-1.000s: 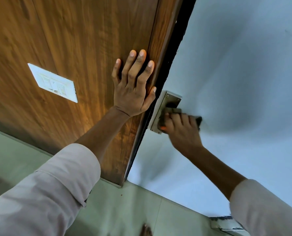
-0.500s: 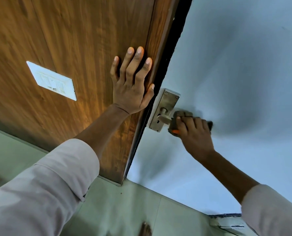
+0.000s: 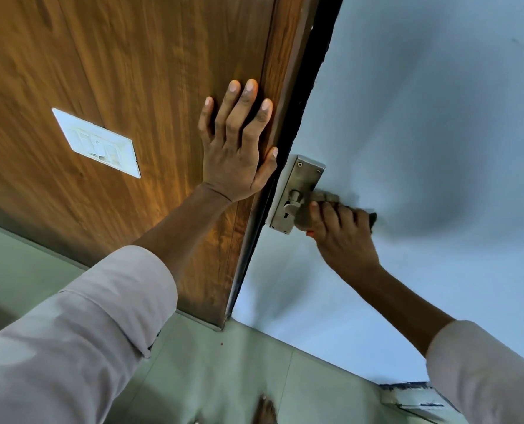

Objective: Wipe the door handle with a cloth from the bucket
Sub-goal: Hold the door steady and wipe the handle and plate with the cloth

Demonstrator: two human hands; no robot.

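The right hand (image 3: 343, 234) has its grip clamped around a grey-brown cloth (image 3: 325, 198) on the door handle (image 3: 303, 198), whose dull metal lever runs toward 3 o'clock from an upright backplate (image 3: 297, 194) on the pale blue door (image 3: 423, 117). At 10 o'clock, the left hand (image 3: 236, 148) lies flat, fingers spread, on the wooden panel (image 3: 132, 71).

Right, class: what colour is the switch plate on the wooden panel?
White. The switch plate shows clearly in the head view, set into the brown wood-grain panel.
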